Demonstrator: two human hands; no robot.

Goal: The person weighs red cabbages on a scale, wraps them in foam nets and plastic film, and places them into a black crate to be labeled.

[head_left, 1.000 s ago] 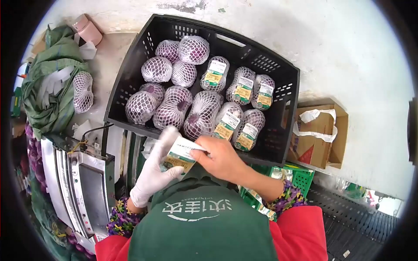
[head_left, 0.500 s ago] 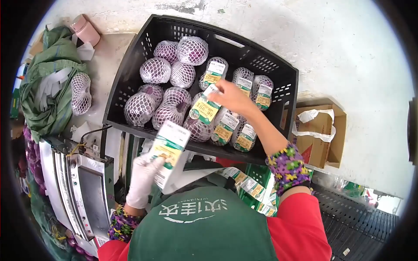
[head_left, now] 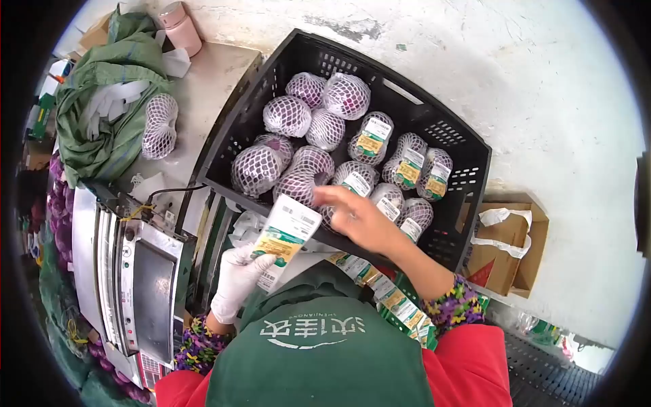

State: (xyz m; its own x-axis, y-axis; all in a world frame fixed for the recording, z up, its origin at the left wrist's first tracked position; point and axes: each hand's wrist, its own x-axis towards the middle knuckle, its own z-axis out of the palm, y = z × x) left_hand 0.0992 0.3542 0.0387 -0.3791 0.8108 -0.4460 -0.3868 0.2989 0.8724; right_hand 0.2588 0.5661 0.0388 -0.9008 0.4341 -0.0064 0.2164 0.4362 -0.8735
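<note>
A strip of green, white and yellow labels [head_left: 286, 230] is in my gloved left hand [head_left: 239, 277], which is closed on its lower part. My bare right hand [head_left: 356, 216] is over the front edge of a black crate [head_left: 451, 129], just right of the strip's top. Its fingers are bent and blurred, and whatever they may hold cannot be made out. Several purple items in white foam nets [head_left: 287, 116] fill the crate's left side. Netted packs with labels [head_left: 370, 138] lie in its middle and right side.
A sealing machine [head_left: 152, 278] stands at the left, below a green sack [head_left: 112, 88], a netted item [head_left: 160, 127] and a pink bottle [head_left: 180, 29]. A cardboard box [head_left: 502, 251] is right of the crate. More labels [head_left: 390, 295] hang by the apron.
My right hand has left the label on a pack and moved down toward the strip. The view has shifted, so the crate appears further right and lower.
</note>
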